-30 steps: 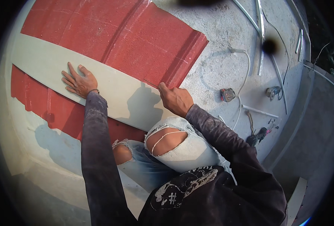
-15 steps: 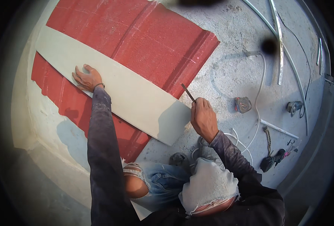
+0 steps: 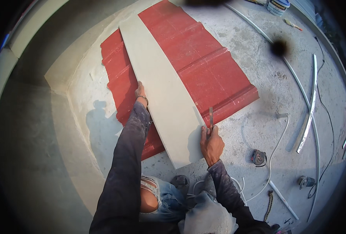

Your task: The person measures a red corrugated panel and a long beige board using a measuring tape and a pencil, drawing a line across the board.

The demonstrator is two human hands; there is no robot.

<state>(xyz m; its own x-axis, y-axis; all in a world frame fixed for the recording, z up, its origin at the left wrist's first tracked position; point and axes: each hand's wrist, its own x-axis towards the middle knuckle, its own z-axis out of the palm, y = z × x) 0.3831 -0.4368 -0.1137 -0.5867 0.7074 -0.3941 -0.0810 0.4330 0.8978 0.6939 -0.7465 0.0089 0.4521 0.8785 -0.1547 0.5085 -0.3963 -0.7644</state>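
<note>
A long pale grey board (image 3: pixel 163 89) lies lengthwise across a red corrugated roofing sheet (image 3: pixel 216 82), pointing away from me. My left hand (image 3: pixel 141 94) grips the board's left long edge near its middle, fingers mostly hidden at that edge. My right hand (image 3: pixel 212 145), at the board's near right edge, is closed on a thin, narrow metal tool (image 3: pixel 210 115) that sticks up from the fingers, its thumb side touching the board.
Around the sheet on the concrete floor (image 3: pixel 243 124) lie a tape measure (image 3: pixel 258 157), an angle grinder (image 3: pixel 306 181), white tubing (image 3: pixel 271 164), metal strips (image 3: pixel 306 126), a rope (image 3: pixel 269 203), a brush (image 3: pixel 292 24) and a bucket (image 3: pixel 277 7). A low wall (image 3: pixel 28 35) runs along the left.
The board has swung from slanting across to pointing more away from me, and the view has shifted. My left hand went from spread on its face to gripping its edge.
</note>
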